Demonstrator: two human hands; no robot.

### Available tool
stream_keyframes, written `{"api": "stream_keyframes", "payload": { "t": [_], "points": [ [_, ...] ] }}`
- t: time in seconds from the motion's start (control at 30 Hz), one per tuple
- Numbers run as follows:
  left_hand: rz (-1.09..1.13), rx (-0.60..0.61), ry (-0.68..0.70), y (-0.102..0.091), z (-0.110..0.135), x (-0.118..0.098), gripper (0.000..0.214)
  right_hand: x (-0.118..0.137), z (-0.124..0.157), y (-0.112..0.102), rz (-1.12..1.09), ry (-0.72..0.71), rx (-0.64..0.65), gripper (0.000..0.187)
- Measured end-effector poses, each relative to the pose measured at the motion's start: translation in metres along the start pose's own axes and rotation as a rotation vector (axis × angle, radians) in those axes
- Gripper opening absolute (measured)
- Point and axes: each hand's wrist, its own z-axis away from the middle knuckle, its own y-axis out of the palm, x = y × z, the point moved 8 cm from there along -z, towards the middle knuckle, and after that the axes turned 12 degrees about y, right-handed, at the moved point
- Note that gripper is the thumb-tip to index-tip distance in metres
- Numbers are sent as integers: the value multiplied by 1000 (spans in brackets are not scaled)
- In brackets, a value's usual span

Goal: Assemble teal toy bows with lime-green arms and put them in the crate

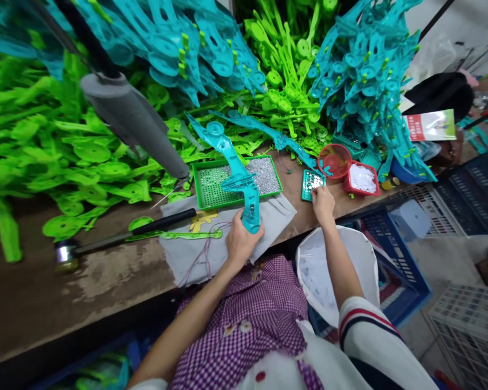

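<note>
My left hand (241, 241) is closed around the lower end of a long translucent blue plastic shell (231, 157). The shell stands tilted over a green perforated basket (211, 187) that holds many small silver screws or pins (264, 176). Thin reddish wires (206, 252) hang beside this hand. At the small teal tray (305, 192), my right hand (323, 205) has its fingertips pinched among round silver discs (312, 180). Whatever may be between those fingertips is too small to make out. Another blue shell (282, 140) lies behind the basket.
Green plastic parts (89, 151) and blue shells (361, 65) are heaped at the back. A hanging grey powered screwdriver (134, 119) and a black-handled hammer (162, 222) are at left. Red containers (361, 192) stand right of the teal tray; a white-lined bin (309, 260) sits below the edge.
</note>
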Motion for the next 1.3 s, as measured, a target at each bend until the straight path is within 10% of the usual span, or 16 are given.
{"api": "stream_keyframes", "payload": {
  "t": [0.4, 1.07, 1.3],
  "points": [
    [41, 8, 17, 3, 2, -1, 76, 156, 120, 78, -210, -714, 157, 19],
    [41, -8, -4, 0, 1, -1, 75, 154, 127, 76, -290, -538, 266, 32],
    [15, -20, -11, -3, 2, -1, 76, 14, 37, -17, -102, 30, -166, 35]
  ]
}}
